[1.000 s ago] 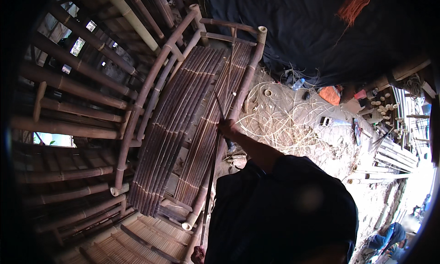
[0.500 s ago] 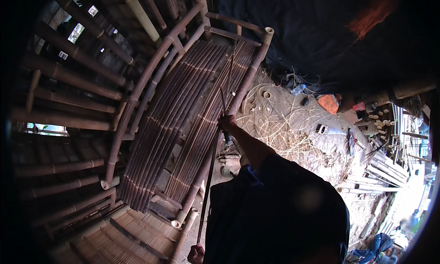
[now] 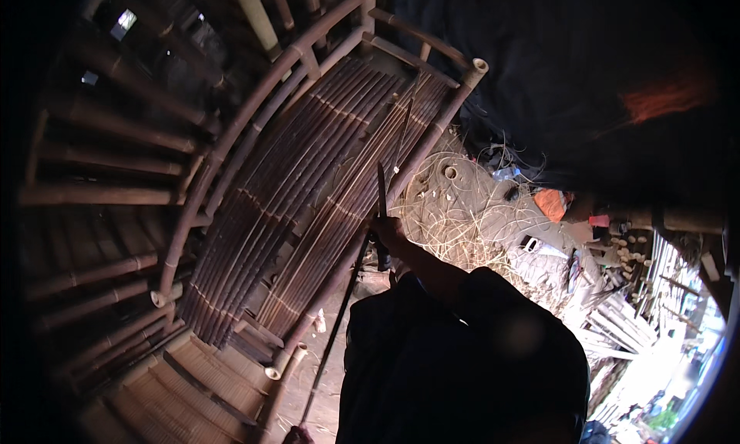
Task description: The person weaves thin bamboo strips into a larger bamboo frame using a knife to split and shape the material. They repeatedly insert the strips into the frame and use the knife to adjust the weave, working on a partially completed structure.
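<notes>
My right hand [image 3: 391, 232] is closed around the handle of a knife beside the near rail of a bamboo bench [image 3: 308, 166]. The knife's narrow blade [image 3: 381, 188] points away from me over the slats. At the lower edge, my left hand [image 3: 297, 435], partly cut off, grips the end of a long, thin, dark strip [image 3: 330, 344]. That strip runs up to my right hand. A thin line beyond, over the bench's far end, appears to continue it, but the hand hides the crossing.
Bamboo rails [image 3: 127, 193] stand along the left. Pale shavings [image 3: 466, 240] litter the ground on the right, near an orange item [image 3: 550, 204] and a clear bottle [image 3: 506, 174]. Cut bamboo lengths [image 3: 620, 324] lie farther right. Dark cloth [image 3: 555, 82] hangs at the upper right.
The whole view has shifted and turned slightly. My left hand has moved left and down toward the lower edge with the strip. My right hand still grips the knife, whose blade stands more upright.
</notes>
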The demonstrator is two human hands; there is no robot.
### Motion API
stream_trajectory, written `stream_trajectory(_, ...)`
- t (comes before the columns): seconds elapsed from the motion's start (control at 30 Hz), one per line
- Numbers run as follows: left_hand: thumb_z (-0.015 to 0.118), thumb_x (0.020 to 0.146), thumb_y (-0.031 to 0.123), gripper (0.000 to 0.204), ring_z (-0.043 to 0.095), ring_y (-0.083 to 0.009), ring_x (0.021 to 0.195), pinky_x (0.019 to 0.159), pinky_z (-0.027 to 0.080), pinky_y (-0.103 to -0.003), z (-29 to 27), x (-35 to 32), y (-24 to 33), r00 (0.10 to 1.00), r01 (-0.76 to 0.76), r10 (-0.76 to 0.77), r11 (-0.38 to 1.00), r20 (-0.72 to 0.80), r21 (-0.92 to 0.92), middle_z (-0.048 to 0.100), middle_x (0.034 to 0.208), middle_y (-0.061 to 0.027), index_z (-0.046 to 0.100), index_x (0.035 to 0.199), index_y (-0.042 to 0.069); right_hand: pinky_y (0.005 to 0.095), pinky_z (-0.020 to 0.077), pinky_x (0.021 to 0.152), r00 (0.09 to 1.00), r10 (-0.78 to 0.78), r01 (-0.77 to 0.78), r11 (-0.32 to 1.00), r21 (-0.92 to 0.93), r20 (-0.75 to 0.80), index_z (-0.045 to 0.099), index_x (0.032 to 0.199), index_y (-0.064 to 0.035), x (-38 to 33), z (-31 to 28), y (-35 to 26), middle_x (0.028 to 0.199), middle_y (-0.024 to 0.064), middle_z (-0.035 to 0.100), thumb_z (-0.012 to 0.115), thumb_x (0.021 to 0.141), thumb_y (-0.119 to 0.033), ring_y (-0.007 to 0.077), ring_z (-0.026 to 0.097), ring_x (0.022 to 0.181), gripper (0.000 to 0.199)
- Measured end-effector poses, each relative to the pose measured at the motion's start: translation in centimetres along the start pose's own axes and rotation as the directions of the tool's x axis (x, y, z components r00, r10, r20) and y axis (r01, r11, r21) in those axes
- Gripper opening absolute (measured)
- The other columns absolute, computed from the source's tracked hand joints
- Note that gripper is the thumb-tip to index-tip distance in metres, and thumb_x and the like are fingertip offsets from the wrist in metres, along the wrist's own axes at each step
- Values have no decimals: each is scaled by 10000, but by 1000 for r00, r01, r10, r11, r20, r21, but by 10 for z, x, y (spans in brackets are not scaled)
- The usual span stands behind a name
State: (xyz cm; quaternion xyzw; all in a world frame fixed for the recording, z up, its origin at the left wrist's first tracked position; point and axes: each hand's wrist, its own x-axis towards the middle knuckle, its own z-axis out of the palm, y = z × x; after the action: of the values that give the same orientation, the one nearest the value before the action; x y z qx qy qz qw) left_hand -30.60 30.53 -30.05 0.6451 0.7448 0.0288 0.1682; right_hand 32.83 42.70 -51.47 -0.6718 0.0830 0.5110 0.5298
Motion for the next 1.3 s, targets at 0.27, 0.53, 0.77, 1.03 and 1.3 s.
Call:
stream_trajectory(0.27, 624, 897, 352, 433, 522, -319, 521, 524, 387, -457, 49, 137, 91, 937, -306, 350, 822, -2, 481, 496, 530, -126, 495, 562, 109, 424, 504, 864, 744, -569, 588, 307, -748, 352, 592, 1170, 5, 24, 9, -25, 1086, 204, 661, 695, 837, -345, 361, 636, 1002, 495)
stream_trajectory(0.53, 687, 746, 585, 513, 556, -255, 708, 808, 330, -495, 166, 274, 87, 914, -265, 312, 943, -259, 199, 526, 633, -44, 484, 580, 145, 394, 392, 1056, 605, -143, 782, -82, -618, 783, 382, 1418, -46, 52, 132, -20, 1468, 182, 381, 769, 765, -377, 325, 423, 1327, 828)
stream_trajectory(0.77, 648, 794, 574, 432, 558, -235, 900, 892, 340, -579, 280, 354, 17, 971, -231, 235, 968, -34, 95, 588, 813, -26, 618, 752, 145, 431, 506, 746, 698, 42, 656, -436, -616, 715, 590, 1084, -88, 124, 193, 18, 996, 131, 588, 742, 792, -364, 334, 615, 930, 430)
stream_trajectory(1.03, 432, 835, 726, 784, 220, -417, 1415, 1073, 77, -726, 423, 429, -3, 975, 87, -90, 996, 204, 21, 412, 1414, -237, 481, 1348, 134, 423, 502, 811, 691, 54, 601, -595, -533, 720, 571, 1151, -74, 155, 205, 38, 1081, 128, 610, 738, 803, -320, 337, 616, 981, 457)
stream_trajectory(1.3, 414, 824, 753, 831, 263, -456, 1382, 1100, 75, -688, 446, 434, -26, 968, 68, -59, 997, 244, -28, 419, 1402, -266, 509, 1320, 93, 426, 485, 821, 731, 49, 586, -555, -590, 681, 561, 1163, -65, 161, 218, 63, 1047, 155, 610, 715, 824, -298, 352, 601, 976, 439)
